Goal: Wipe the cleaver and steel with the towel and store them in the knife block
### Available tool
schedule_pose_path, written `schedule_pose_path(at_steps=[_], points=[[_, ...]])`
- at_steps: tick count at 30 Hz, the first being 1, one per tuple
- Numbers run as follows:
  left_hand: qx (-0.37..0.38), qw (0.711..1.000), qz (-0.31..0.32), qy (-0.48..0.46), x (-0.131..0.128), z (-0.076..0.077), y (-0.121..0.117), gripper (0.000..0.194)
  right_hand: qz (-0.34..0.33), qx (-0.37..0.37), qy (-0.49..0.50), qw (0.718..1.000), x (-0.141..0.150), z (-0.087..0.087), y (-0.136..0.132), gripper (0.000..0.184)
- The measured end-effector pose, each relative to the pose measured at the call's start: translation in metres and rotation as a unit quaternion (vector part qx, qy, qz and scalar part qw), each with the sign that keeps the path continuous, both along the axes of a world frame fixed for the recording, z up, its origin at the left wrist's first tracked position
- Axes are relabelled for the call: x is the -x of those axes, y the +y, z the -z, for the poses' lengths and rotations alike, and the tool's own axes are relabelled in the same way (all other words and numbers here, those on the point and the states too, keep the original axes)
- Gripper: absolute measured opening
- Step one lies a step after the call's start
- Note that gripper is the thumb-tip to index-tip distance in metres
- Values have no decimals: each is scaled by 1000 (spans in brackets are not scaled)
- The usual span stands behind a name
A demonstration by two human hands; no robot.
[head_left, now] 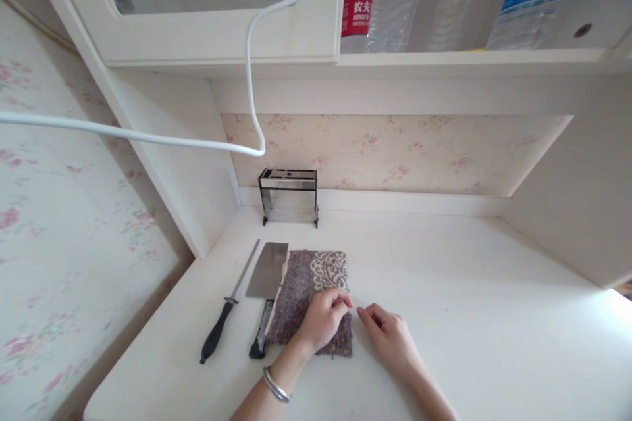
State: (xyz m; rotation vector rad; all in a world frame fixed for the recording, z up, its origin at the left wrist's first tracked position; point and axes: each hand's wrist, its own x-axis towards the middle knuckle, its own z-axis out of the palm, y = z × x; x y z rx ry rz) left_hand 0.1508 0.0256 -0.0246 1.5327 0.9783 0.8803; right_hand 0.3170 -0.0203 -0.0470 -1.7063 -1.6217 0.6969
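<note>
My left hand (324, 317), with a silver bangle on the wrist, lies over a folded purple-grey cloth (296, 289) with a cream scroll pattern. Its fingers are curled closed, and nothing shows in them. Just right of the cloth, my right hand (388, 332) is on or close above the white tabletop, thumb and fingers drawn together without a visible object. A cleaver (269, 270) lies left of the cloth, which covers part of it; its dark handle points toward me. Further left is a sharpening steel (217, 329) with a black handle.
A metal and clear-sided knife block (289, 197) stands at the back of the white tabletop (444, 289). Overhead, a white cable (187, 141) hangs across the left side. Plastic bottles (399, 0) sit on the shelf above.
</note>
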Motion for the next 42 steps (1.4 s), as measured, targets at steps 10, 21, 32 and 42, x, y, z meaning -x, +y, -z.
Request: schedule_pose_path(at_steps=[10, 21, 32, 42], points=[[-6, 1000, -4, 9, 0, 0, 1, 15, 3, 2, -3, 1000, 0, 1, 1, 43], [-7, 1000, -6, 8, 0, 1, 1, 15, 1, -1, 23, 1000, 2, 2, 1, 41], [10, 1000, -6, -2, -1, 1, 1, 17, 20, 71, 218, 973, -12, -40, 56, 40], [33, 999, -5, -10, 0, 0, 2, 16, -61, 33, 174, 982, 16, -101, 211, 75]])
